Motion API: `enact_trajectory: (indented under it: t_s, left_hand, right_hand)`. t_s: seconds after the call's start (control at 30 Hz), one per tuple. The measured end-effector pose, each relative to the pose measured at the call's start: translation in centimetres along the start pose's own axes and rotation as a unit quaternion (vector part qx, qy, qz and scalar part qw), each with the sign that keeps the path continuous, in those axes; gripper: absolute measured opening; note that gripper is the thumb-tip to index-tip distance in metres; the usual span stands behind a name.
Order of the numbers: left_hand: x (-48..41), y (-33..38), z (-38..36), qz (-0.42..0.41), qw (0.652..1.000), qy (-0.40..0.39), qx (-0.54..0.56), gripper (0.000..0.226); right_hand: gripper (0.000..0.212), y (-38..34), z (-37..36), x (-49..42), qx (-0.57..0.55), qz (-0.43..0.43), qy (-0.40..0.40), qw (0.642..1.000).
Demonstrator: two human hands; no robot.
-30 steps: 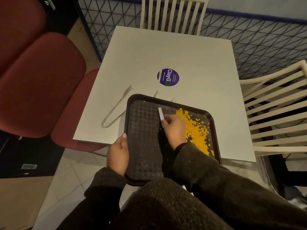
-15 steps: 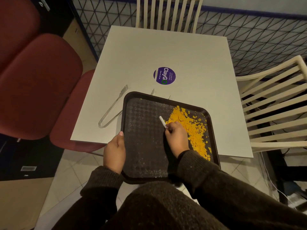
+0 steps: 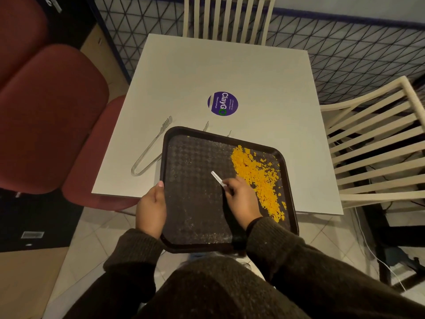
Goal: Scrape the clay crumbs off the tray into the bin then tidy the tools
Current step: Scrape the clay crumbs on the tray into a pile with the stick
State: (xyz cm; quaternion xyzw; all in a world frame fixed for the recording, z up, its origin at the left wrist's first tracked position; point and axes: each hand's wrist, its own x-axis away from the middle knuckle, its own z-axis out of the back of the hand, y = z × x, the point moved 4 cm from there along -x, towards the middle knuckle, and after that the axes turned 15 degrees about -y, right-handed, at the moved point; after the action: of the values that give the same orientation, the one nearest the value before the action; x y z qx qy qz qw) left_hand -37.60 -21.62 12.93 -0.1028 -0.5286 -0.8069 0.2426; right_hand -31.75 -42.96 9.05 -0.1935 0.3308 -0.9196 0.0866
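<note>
The tray [image 3: 174, 157] is positioned at the near edge of the table [image 3: 230, 72], overhanging it. The clay crumbs [image 3: 257, 171] are gathered in its right half. Its left rim is gripped by the left hand [image 3: 150, 209]. The scraper [image 3: 218, 178] is held by the right hand [image 3: 241, 199] just left of the crumbs. The tongs [image 3: 151, 150] are laid on the table left of the tray. Two small tools [image 3: 205, 126] are partly hidden behind the far rim, with the ClayGo sticker [image 3: 222, 103] beyond them.

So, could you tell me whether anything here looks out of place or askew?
The tray sits skewed and hangs well over the table's near edge, gripped by the left hand. Two small tool tips poke out past its far rim, seemingly trapped beneath. Clay crumbs lie only on the tray.
</note>
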Motion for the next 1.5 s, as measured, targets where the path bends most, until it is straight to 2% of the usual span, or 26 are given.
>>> enact_trajectory:
  t_s: [0.27, 0.47, 0.6, 0.9, 1.1, 1.2, 1.33, 1.5]
  left_hand:
    - [0.4, 0.0, 0.0, -0.007, 1.0, 0.0, 0.003, 0.044]
    - [-0.4, -0.5, 0.2, 0.004, 1.0, -0.01, 0.009, 0.047]
    - [-0.4, -0.3, 0.2, 0.003, 1.0, -0.007, 0.008, 0.047]
    - [0.1, 0.6, 0.1, 0.0, 1.0, -0.015, -0.027, 0.047]
    - [0.3, 1.1, 0.2, 0.005, 1.0, -0.005, -0.026, 0.041]
    - [0.2, 1.4, 0.3, -0.003, 0.999, -0.002, -0.034, 0.041]
    - [0.2, 1.6, 0.4, -0.03, 0.999, -0.028, -0.018, 0.044]
    - [0.5, 2.0, 0.1, -0.059, 0.995, -0.051, -0.069, 0.047]
  right_hand:
    - [0.02, 4.2, 3.3, -2.7, -0.03, -0.129, 0.045, 0.99]
    - [0.022, 3.5, 2.8, 1.1, -0.046, -0.075, 0.0, 0.996]
    - [0.018, 4.7, 0.9, 5.0, 0.017, -0.04, -0.022, 0.999]
    - [0.017, 7.1, 1.9, 3.2, -0.03, -0.101, 0.034, 0.994]
    - [0.02, 7.4, 3.8, -0.2, -0.043, -0.124, 0.034, 0.991]
    - [0.019, 7.4, 4.3, 2.4, -0.017, -0.097, 0.021, 0.995]
    - [0.008, 9.8, 3.4, 8.2, 0.026, -0.067, -0.035, 0.997]
    - [0.007, 13.1, 2.3, 12.0, 0.063, -0.059, -0.064, 0.994]
